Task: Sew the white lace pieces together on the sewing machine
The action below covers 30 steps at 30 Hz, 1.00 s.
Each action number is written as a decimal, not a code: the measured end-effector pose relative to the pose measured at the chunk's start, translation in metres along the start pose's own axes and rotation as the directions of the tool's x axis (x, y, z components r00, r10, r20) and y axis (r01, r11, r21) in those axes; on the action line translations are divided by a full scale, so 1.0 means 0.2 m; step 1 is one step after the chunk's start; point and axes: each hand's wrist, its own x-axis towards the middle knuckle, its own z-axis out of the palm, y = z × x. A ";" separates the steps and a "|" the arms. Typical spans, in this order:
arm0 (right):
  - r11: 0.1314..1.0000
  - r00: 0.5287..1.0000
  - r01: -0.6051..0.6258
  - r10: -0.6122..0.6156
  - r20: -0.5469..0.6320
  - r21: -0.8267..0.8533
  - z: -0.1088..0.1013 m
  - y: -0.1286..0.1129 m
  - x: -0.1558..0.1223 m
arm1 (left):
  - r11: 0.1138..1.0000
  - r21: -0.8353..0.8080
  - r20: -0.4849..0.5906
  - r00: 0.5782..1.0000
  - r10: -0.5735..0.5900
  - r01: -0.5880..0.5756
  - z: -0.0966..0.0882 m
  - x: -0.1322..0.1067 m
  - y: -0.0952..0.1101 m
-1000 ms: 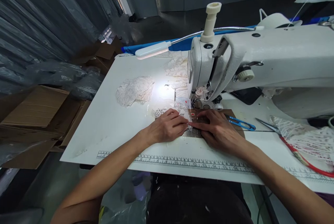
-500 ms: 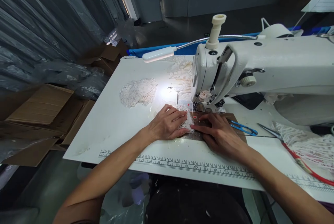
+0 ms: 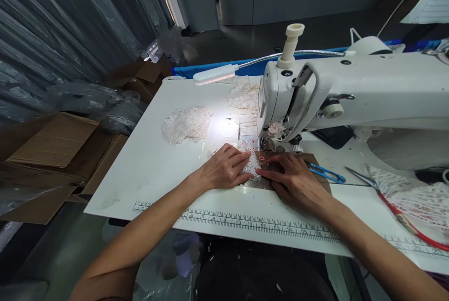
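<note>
My left hand (image 3: 224,168) lies flat, fingers stretched out, on a small piece of white lace (image 3: 251,166) just in front of the needle of the white sewing machine (image 3: 351,90). My right hand (image 3: 294,177) lies flat beside it, fingers pressing the lace's right edge against the brown plate (image 3: 308,158) under the machine head. The fingertips of both hands nearly meet over the lace. Neither hand grips anything.
A lace heap (image 3: 185,124) lies on the white table (image 3: 147,165) under the gooseneck lamp (image 3: 214,74). Blue snips (image 3: 326,174) and red-handled scissors (image 3: 396,207) lie right of my hand, beside more lace (image 3: 414,193). Cardboard boxes (image 3: 52,146) stand left of the table. A ruler strip (image 3: 252,222) runs along the front edge.
The view shifted slightly. Both hands stay on the lace with only small finger shifts in front of the needle.
</note>
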 end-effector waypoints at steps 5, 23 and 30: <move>1.000 1.000 0.008 -0.008 -0.013 -0.003 0.00 0.00 0.00 | 1.000 -0.017 0.025 1.000 -0.016 0.016 0.00 -0.01 0.00; 0.998 0.998 -0.061 0.061 0.013 -0.020 -0.01 -0.04 0.00 | 0.998 -0.009 0.253 0.966 -0.057 0.061 -0.03 0.07 -0.03; 0.991 0.991 -0.130 0.130 -0.018 0.027 0.00 -0.04 0.02 | 0.997 -0.076 0.315 0.949 0.006 0.019 -0.01 0.15 -0.12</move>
